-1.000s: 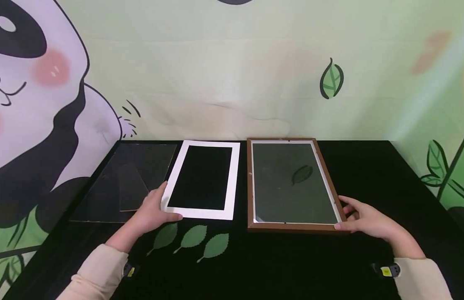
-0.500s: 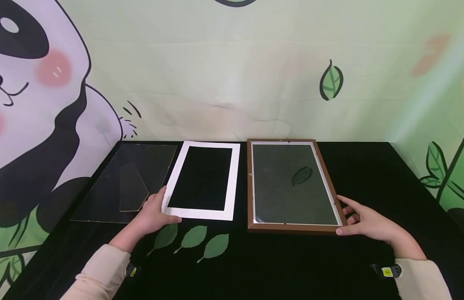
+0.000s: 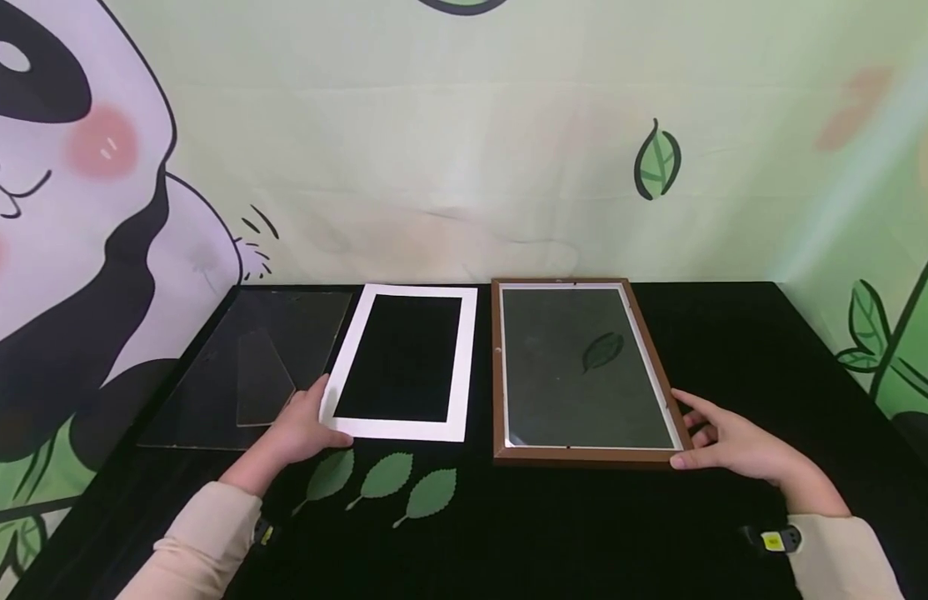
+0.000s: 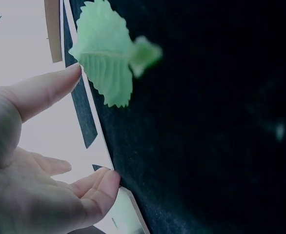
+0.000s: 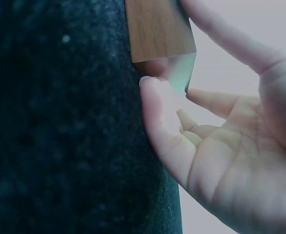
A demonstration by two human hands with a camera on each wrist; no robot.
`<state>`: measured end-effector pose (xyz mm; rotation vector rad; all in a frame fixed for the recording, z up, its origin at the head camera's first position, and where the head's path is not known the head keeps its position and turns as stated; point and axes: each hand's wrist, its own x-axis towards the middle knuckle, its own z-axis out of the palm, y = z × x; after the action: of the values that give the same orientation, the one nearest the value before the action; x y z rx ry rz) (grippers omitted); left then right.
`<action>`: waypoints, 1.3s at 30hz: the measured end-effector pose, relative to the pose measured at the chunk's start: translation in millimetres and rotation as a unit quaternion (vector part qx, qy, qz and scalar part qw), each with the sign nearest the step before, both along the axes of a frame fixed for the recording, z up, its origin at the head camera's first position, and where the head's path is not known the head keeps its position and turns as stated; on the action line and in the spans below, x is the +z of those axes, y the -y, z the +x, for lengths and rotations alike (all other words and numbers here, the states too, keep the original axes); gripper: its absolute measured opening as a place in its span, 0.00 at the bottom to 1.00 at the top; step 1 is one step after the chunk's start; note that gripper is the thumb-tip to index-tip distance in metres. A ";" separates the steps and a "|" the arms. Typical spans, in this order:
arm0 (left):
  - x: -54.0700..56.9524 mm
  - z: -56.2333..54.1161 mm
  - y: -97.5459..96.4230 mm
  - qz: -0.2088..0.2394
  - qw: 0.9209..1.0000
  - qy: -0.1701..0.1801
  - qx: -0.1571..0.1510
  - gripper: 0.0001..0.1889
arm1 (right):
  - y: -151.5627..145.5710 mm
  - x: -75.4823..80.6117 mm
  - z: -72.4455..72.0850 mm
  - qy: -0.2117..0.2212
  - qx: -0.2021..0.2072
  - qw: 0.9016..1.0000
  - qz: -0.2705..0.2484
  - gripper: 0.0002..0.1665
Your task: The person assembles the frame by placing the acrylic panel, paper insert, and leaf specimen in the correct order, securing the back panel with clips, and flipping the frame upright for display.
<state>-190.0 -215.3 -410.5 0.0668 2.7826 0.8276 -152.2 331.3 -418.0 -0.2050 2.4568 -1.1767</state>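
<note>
In the head view, a white mat board [image 3: 411, 429] with a rectangular opening lies in the middle of the black table. My left hand [image 3: 302, 427] is at its near left corner; the thumb meets the front edge and the fingers reach the left edge. Right of the mat lies a brown wooden picture frame [image 3: 584, 455] with a glass pane [image 3: 569, 375] that reflects a leaf. My right hand [image 3: 741, 446] touches the frame's near right corner, thumb at the front and index finger along the side. In the right wrist view, the wooden corner [image 5: 160, 31] shows beside the fingers.
A black backboard [image 3: 202, 400] with a stand flap [image 3: 261, 379] lies at the left, partly behind my left hand. Several green leaves [image 3: 385, 475] show on the black cloth [image 3: 569, 533] before the mat. A panda-printed backdrop [image 3: 404, 150] rises behind the table.
My left thumb has drawn slightly back from the mat's corner, and the fingers sit a little lower. The right thumb has slipped slightly down the frame's front edge. Mat and frame stay in place.
</note>
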 end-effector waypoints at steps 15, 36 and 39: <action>-0.3 -5.8 2.9 -0.039 0.999 0.029 0.003 0.54 | -0.4 -1.2 -1.1 -0.006 0.001 1.000 0.000 0.60; 1.6 -2.9 -1.0 0.071 0.994 0.056 0.058 0.44 | -1.9 -2.6 -0.1 -0.011 0.001 1.000 0.004 0.60; 4.5 -2.7 0.4 0.119 0.989 0.065 0.058 0.41 | -1.7 -2.3 -0.4 -0.008 -0.004 1.000 0.003 0.60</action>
<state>-192.7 -215.7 -406.0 -0.1065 2.5737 1.1467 -152.6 332.9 -420.4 -0.2041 2.4763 -1.1744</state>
